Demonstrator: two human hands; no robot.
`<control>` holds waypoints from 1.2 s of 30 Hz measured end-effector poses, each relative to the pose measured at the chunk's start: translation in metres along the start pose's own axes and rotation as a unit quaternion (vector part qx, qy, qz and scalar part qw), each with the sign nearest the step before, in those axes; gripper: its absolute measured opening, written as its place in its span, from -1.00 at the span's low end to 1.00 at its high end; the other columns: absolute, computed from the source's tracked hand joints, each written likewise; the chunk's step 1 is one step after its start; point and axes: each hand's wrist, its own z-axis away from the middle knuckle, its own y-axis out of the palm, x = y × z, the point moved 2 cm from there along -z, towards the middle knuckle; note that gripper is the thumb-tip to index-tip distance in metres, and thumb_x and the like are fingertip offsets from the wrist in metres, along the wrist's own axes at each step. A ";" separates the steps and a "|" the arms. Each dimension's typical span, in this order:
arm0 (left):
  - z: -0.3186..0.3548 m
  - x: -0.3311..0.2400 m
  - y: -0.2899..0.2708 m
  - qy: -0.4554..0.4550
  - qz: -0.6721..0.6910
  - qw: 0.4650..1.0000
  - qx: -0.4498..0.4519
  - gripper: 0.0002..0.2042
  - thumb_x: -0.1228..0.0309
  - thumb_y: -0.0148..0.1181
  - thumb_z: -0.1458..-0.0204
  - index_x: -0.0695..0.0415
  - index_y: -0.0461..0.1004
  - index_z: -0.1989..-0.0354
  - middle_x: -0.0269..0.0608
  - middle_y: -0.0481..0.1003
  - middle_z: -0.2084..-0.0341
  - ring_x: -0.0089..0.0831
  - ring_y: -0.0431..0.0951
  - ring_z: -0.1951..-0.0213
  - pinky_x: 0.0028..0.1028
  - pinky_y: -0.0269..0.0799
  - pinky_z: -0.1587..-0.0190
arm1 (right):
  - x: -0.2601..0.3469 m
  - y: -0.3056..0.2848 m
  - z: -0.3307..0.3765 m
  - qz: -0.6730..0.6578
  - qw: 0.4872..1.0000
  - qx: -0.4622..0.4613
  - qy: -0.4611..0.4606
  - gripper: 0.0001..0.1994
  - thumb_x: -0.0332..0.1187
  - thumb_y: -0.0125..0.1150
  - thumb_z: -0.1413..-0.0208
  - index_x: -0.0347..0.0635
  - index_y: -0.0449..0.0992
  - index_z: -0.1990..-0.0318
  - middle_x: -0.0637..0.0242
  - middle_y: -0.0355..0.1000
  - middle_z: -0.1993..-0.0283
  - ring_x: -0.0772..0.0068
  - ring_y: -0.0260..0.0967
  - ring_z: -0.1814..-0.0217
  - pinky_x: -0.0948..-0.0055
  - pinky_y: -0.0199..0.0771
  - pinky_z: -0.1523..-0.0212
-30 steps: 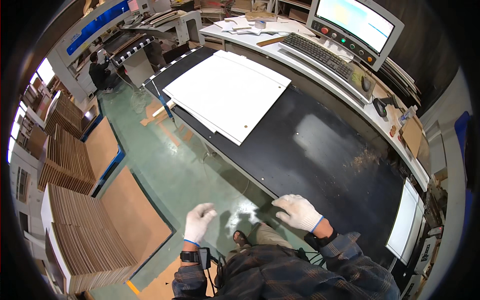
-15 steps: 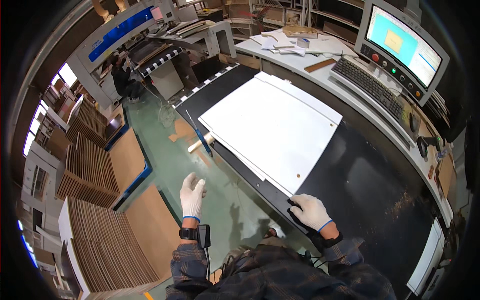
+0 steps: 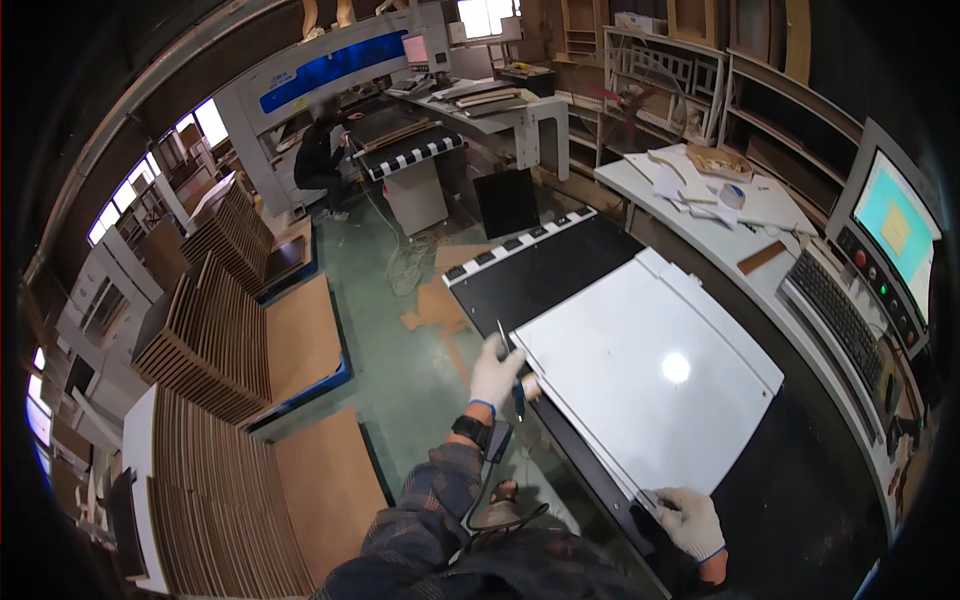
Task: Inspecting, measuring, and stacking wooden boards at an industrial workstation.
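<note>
White boards [image 3: 645,365] lie stacked and slightly offset on the black machine bed [image 3: 800,510]. My right hand [image 3: 690,522], in a white knit glove, grips the near corner of the white board, thumb and fingers closed at its edge. At the far left corner, my gloved left hand [image 3: 495,372] reaches up with thumb and fingers apart, close to the board's edge. Beside it a tool with a blue handle [image 3: 519,403] and thin metal tip stands at the bed's edge, partly behind the hand. A pale wooden roll [image 3: 531,386] sticks out there.
Stacks of brown boards [image 3: 215,500] stand on the floor to the left. On the right, a side table holds a keyboard [image 3: 835,315] and a control screen [image 3: 893,225]. Another person [image 3: 318,160] crouches by a machine at the back. Cardboard scraps [image 3: 435,308] lie on the green floor.
My left hand has moved forward and right to the board's far left corner. My right hand has gone from the bed's edge to the near corner of the board. The view has swung left.
</note>
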 end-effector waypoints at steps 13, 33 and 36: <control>-0.010 -0.106 -0.013 -0.117 0.289 0.894 0.322 -0.62 0.24 -0.09 -0.43 0.27 0.58 0.22 -0.28 0.46 0.63 -0.56 0.38 0.63 -0.54 0.26 0.54 | 0.128 0.100 -0.175 -0.089 0.995 -0.035 -0.036 -0.41 -0.16 0.37 -0.17 -0.37 0.42 -0.25 -0.15 0.60 0.08 -0.29 0.56 -0.01 0.08 0.55 -0.11; -0.017 -0.032 0.082 0.180 -0.321 0.864 0.344 -0.28 0.09 0.40 0.01 0.08 0.37 -0.34 -0.02 0.29 -0.34 -0.07 0.22 -0.39 -0.11 0.17 -0.40 | -0.221 -0.208 -0.111 0.299 0.885 -0.203 0.293 -0.53 -0.30 0.45 0.15 -0.47 0.53 0.11 -0.28 0.53 0.09 -0.29 0.54 -0.01 -0.01 0.54 -0.04; -0.015 -0.035 0.081 0.158 -0.349 0.849 0.364 -0.28 0.07 0.40 0.01 0.06 0.37 -0.35 -0.06 0.31 -0.33 -0.10 0.24 -0.39 -0.13 0.17 -0.40 | -0.184 -0.211 -0.143 0.162 0.895 -0.197 0.366 -0.56 -0.33 0.47 0.15 -0.47 0.54 0.15 -0.23 0.55 0.16 -0.26 0.56 0.05 0.01 0.56 0.03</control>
